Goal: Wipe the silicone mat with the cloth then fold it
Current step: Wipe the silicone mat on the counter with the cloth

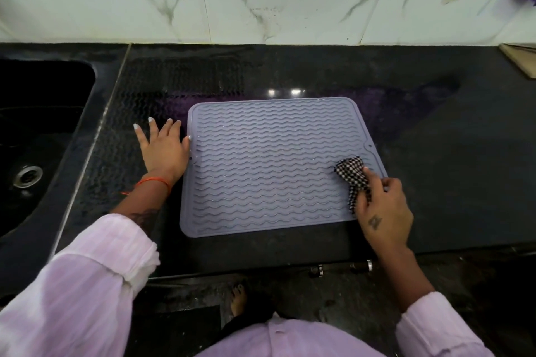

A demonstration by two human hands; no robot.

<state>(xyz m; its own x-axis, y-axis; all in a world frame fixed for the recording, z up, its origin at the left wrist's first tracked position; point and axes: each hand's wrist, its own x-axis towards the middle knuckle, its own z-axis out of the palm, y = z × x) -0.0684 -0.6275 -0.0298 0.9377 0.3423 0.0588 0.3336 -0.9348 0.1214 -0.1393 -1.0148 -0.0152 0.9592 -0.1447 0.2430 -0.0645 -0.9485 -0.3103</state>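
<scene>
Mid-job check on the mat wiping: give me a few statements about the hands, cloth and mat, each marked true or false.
1. The right hand holds the checked cloth on the mat. True.
2. The cloth is at the mat's left edge. False: it is near the right edge.
3. The left hand lies flat beside the mat's left edge. True.
4. The mat is folded in half. False: it lies flat, unfolded.
5. The sink is right of the mat. False: it is to the left.
</scene>
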